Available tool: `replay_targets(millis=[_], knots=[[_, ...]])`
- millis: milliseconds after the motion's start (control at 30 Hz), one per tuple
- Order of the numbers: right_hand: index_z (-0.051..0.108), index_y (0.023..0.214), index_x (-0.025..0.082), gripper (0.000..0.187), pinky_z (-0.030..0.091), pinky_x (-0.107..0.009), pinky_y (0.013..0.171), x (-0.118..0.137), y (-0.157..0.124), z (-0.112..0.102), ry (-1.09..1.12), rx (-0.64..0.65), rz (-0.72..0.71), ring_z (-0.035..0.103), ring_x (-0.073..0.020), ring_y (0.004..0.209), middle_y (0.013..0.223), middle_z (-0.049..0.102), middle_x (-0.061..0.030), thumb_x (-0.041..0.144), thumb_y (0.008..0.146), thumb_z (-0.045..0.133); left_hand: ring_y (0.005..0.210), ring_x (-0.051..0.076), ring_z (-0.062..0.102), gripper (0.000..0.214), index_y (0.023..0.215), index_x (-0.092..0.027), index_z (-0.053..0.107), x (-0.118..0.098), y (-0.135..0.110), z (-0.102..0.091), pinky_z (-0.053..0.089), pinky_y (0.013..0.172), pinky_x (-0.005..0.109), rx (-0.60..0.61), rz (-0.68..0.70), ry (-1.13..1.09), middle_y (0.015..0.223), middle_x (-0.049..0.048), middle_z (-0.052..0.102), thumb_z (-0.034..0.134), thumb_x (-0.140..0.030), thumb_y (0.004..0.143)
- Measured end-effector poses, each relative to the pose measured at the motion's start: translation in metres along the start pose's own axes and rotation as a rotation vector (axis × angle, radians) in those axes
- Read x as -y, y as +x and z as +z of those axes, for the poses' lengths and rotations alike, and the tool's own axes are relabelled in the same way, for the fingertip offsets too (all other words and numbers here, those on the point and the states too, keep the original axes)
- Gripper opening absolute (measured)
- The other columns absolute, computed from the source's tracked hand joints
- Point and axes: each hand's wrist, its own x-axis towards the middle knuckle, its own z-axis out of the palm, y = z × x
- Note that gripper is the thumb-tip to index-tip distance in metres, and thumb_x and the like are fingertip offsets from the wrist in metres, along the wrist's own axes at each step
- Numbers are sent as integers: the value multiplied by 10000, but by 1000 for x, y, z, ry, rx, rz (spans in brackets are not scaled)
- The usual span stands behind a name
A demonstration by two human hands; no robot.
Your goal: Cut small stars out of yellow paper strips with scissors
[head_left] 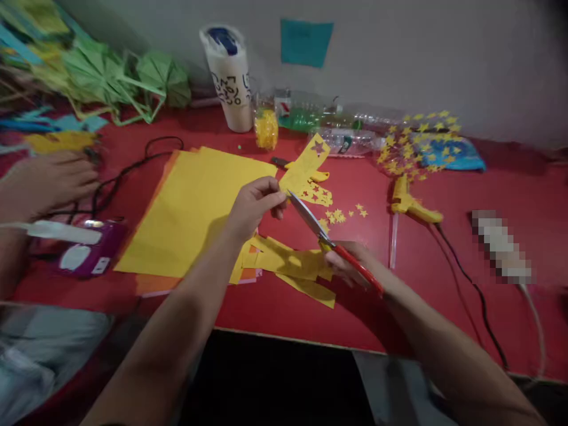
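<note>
- The room is dim; soft light falls from above onto my red table (444, 296).
- My left hand (255, 204) and arm throw a faint shadow on the yellow paper (186, 207).
- The edges bend and blur, and the corners darken.
- A pixelated patch (501, 245) sits at the right.

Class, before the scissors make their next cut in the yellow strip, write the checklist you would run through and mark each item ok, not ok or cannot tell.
1. Left hand pinches the yellow strip at its lower end: ok.
2. Right hand grips the scissors by the red handles: ok.
3. Blades opened at the strip's edge: cannot tell.
4. Left fingertips clear of the blade tip: not ok, they sit right beside it.
5. Glue gun lies apart on the table, to the right: ok.
6. Another person's hand is far to the left, away from the blades: ok.
</note>
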Motion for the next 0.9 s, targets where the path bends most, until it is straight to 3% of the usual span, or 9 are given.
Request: replay_targets(millis=[400,900], knots=[[354,605,211,402,279,-198,342,15,-2,-1,-3,-11,70,359,-55,321,443,354,83,545,770,506,411,51,491,132,633,-166,478,1,0,0,435,441,202,12,19,28,520,-45,547,593,-227,652],[377,597,205,370,267,-186,313,15,-2,-3,-39,3,86,364,-51,304,442,386,75,504,767,514,451,69,522,124,638,-160,512,0,0,-9,454,460,210,58,-16,65,525,-32,560,614,-229,644]])
